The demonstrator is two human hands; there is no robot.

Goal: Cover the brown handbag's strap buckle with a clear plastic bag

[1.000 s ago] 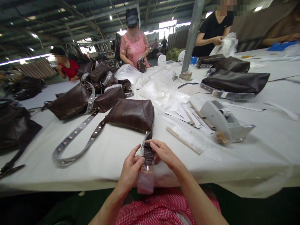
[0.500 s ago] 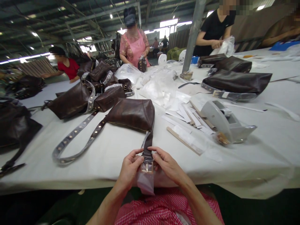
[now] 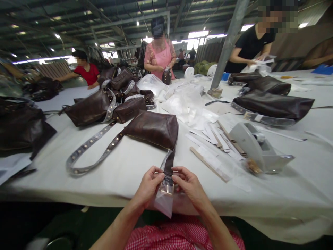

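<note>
Tape dispenser [image 3: 260, 149] beside brown bag [image 3: 153, 127]

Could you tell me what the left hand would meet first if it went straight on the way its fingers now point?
The left hand points right, across the strap end in its clear plastic sleeve. Beyond that, it would likely meet the right hand, which pinches the same sleeve from the other side; depth is hard to judge.
</note>
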